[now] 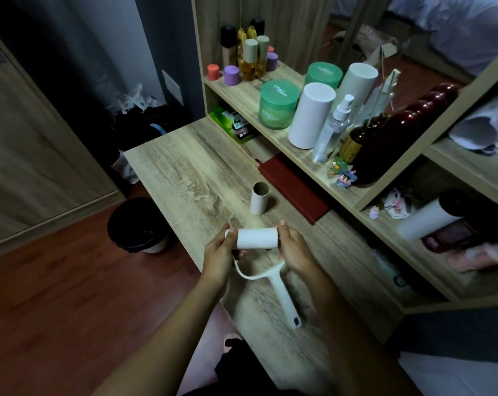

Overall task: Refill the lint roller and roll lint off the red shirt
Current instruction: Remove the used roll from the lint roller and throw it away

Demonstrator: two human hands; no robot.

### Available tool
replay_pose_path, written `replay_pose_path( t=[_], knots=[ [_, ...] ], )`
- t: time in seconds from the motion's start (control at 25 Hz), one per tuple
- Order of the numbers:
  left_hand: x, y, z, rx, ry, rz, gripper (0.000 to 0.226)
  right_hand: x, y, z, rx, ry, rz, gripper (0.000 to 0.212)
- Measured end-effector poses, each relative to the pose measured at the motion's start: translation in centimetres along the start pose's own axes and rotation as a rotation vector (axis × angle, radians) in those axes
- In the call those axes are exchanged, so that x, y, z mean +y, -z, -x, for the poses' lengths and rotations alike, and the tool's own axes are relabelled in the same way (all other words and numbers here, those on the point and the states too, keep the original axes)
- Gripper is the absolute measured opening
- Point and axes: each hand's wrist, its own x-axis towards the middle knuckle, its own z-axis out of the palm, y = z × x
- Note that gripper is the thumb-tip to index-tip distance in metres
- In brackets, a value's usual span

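A white lint roller [282, 292] hangs just above the wooden desk [185, 167], its handle pointing toward me. A fresh white refill roll [256, 238] lies horizontally across the roller's head. My left hand [217, 254] grips the left end of the roll and the frame arm. At the roll's right end, my right hand [295, 250] presses in. An empty cardboard core [260, 198] stands upright on the desk just beyond my hands. No red shirt is recognisable in this view.
A dark red flat item [295, 188] lies under the shelf edge behind the core. The shelf [270, 121] carries white cylinders [310, 115], green jars [278, 104], a spray bottle [332, 130] and small bottles. A black bin [137, 224] stands on the floor left of the desk.
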Motion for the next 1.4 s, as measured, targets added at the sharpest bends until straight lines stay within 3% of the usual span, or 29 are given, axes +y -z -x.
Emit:
replay_pose_path(
  t=[0.16, 0.28, 0.44, 0.64, 0.76, 1.0, 1.08, 1.24, 1.4],
  knots=[
    [0.3, -0.4, 0.3, -0.005, 0.029, 0.077, 0.015, 0.7, -0.2, -0.3, 0.029, 0.016, 0.024, 0.044],
    [-0.5, 0.0, -0.2, 0.106, 0.047, 0.135, 0.03, 0.7, -0.1, -0.2, -0.005, 0.042, 0.036, 0.032],
    [-1.3, 1.4, -1.1, 0.265, 0.036, 0.101, 0.039, 1.8, 0.3, -0.5, -0.091, 0.012, 0.172, 0.033],
    [-1.0, 1.3, -0.9, 0.221, 0.036, 0.045, 0.039, 2.5, 0.8, -1.4, -0.172, 0.008, 0.337, 0.031],
    [-0.9, 1.0, -0.8, 0.205, 0.043, 0.065, 0.036, 2.7, 0.7, -2.3, -0.107, 0.032, 0.39, 0.03],
    [-1.2, 1.2, -1.0, 0.211, 0.025, 0.053, 0.037, 3.8, 0.4, -2.9, -0.117, 0.044, 0.611, 0.062],
    [-1.1, 1.2, -0.9, 0.201, 0.023, 0.061, 0.037, 3.2, 0.8, -2.8, -0.059, 0.016, 0.655, 0.044],
    [-0.8, 1.2, -0.9, 0.188, 0.011, 0.092, 0.032, 2.4, 1.3, -3.0, 0.044, 0.169, 0.415, 0.03],
    [-0.5, 0.7, -0.7, 0.176, 0.024, 0.122, 0.04, -0.1, 0.9, -2.1, -0.24, 0.106, 0.046, 0.037]
  ],
)
